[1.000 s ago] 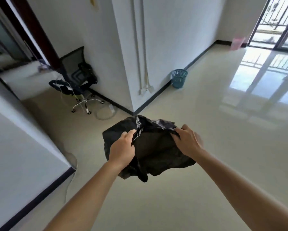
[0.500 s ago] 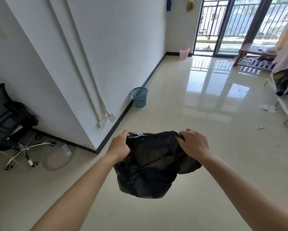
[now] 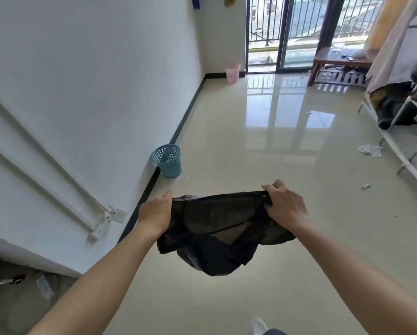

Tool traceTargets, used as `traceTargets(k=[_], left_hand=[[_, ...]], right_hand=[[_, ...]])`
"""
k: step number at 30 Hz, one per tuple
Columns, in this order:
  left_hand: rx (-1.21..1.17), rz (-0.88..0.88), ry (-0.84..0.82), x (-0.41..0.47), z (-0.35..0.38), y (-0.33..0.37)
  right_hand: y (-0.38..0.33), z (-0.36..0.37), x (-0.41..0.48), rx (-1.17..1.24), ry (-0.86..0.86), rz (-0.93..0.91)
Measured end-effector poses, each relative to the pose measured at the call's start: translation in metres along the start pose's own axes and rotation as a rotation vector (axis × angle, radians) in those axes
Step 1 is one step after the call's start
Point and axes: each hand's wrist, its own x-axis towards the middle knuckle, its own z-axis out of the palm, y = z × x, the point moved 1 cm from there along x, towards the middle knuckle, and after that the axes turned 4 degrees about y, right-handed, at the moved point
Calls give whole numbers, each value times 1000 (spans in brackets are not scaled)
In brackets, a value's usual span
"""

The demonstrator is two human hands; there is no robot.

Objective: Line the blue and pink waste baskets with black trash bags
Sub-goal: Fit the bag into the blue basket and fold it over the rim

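Observation:
A thin black trash bag (image 3: 217, 233) hangs in front of me, its top edge stretched between both hands. My left hand (image 3: 155, 212) grips the bag's left corner and my right hand (image 3: 284, 205) grips its right corner. The blue mesh waste basket (image 3: 167, 160) stands upright on the floor against the white wall, just beyond my left hand, with no liner visible. The pink mesh waste basket (image 3: 233, 73) stands far off in the corner beside the balcony door.
A white wall with a black skirting and a socket (image 3: 119, 215) runs along my left. A metal rack (image 3: 403, 131) with cloth lines the right side. A wooden bench (image 3: 340, 61) and scraps of paper (image 3: 370, 149) lie on the glossy tiled floor.
My view has swung right and forward, so the chair left the view and the blue basket is closer. My hands have pulled the bag's top edge wider and straighter.

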Motion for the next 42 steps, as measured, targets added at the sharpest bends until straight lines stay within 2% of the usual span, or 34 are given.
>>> traceTargets(k=[2, 4, 10, 13, 16, 20, 27, 29, 33, 38, 42], left_hand=[[-15, -80, -1, 48, -2, 1], [-136, -201, -4, 90, 1, -1], [-833, -472, -134, 205, 32, -9], [-984, -515, -83, 276, 49, -26], [-957, -570, 28, 363, 64, -56], [-915, -602, 90, 481, 67, -96], [-648, -380, 259, 644, 52, -152], [-580, -379, 298, 679, 65, -165], [-505, -636, 251, 742, 111, -186], [-507, -965, 184, 809, 170, -196], [-518, -1177, 166, 860, 196, -193]], right_hand=[[8, -1, 55, 3, -31, -36], [5, -1, 106, 21, -48, -59], [-42, 36, 251, 80, -96, -182], [-67, 61, 328, 94, -92, -226], [-90, 78, 414, 92, -86, -218], [-119, 79, 531, 71, -92, -186], [-169, 69, 705, 224, 83, -207], [-180, 85, 755, 247, 88, -251], [-197, 141, 859, 306, 38, -307], [-234, 229, 979, 377, -194, -395], [-265, 272, 1062, 390, -361, -507]])
